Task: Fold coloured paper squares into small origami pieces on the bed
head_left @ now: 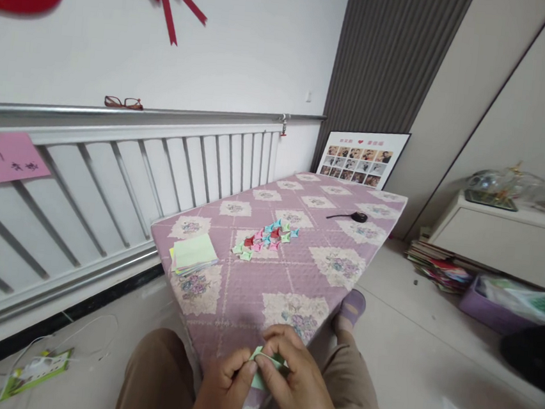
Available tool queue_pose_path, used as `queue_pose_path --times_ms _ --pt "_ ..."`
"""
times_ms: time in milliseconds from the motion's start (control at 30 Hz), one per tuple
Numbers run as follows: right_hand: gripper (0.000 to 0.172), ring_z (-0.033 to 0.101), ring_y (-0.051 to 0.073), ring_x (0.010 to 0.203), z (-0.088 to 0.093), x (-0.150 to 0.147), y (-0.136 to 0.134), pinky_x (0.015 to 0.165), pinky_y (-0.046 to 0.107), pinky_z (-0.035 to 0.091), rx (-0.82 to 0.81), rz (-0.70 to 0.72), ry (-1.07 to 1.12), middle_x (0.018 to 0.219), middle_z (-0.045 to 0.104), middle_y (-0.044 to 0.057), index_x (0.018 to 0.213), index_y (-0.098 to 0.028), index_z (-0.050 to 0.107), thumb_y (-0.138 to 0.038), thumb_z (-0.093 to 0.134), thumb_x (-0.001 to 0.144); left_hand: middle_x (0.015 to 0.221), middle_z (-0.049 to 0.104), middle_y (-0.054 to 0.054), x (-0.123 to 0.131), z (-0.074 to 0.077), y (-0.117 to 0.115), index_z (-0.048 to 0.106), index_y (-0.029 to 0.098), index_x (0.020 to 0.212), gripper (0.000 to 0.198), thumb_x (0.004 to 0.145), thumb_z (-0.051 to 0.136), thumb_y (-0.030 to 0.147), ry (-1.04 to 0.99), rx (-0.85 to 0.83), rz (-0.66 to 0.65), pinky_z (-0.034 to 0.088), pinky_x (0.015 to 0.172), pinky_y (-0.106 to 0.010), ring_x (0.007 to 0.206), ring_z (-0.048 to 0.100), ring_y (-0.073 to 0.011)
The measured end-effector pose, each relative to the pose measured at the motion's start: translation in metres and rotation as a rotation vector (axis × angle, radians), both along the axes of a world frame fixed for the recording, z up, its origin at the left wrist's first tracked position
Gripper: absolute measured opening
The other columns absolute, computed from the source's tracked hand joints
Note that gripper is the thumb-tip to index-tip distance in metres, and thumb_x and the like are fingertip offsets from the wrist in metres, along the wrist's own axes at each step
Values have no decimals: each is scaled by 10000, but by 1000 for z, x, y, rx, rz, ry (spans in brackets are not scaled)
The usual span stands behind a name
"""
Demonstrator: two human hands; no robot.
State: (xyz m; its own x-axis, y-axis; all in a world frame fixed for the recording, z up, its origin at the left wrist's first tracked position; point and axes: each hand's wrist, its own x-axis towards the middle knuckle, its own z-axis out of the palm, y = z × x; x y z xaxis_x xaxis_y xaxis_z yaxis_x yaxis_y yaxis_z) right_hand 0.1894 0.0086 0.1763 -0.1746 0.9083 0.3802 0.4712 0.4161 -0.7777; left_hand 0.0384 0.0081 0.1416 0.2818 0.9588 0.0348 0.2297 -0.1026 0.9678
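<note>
A small piece of folded light green paper (259, 378) is pinched between both hands at the near edge of the table. My left hand (227, 383) grips its left side with thumb and fingers closed. On the other side, my right hand (292, 377) holds it, thumb on top and fingers curled around; part of the paper is hidden by the fingers. Further up the cloth lies a cluster of small folded paper pieces (265, 237) in green, pink, red and blue. A stack of coloured paper sheets (194, 253), pale green on top, rests at the table's left edge.
The table wears a purple floral cloth (265, 281). A black object with a strap (358, 217) lies toward its far right. A white radiator (208, 166) borders the left side, with glasses (124, 103) on the pipe above. A power strip (39, 368) sits on the floor.
</note>
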Motion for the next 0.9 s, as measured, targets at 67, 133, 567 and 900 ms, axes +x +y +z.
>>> queue_pose_path --times_ms 67,133,567,900 --pt "142 580 165 850 0 0 0 749 277 454 -2 12 -8 896 579 35 713 -209 488 -193 519 851 715 563 8 0 -1 0 595 177 765 313 886 442 421 -15 -19 5 419 711 -242 731 518 -157" --pt "161 570 159 799 1 0 -1 717 272 446 -8 24 -21 828 574 20 705 -210 479 -208 508 864 703 554 12 -1 -2 0 585 173 741 313 878 458 423 -43 -38 17 414 694 -239 712 506 -149" --pt "162 560 152 731 -2 -2 -3 634 252 433 14 21 -124 759 589 15 696 -203 543 -208 539 858 1015 669 -47 -11 -3 2 586 221 1127 288 848 529 262 -162 103 98 471 825 -293 923 620 -185" --pt "156 587 165 801 5 3 -5 706 272 465 -16 73 -96 831 604 31 728 -211 598 -204 528 867 815 657 -23 -19 19 6 592 203 777 139 843 482 149 142 402 21 450 733 -243 792 610 -155"
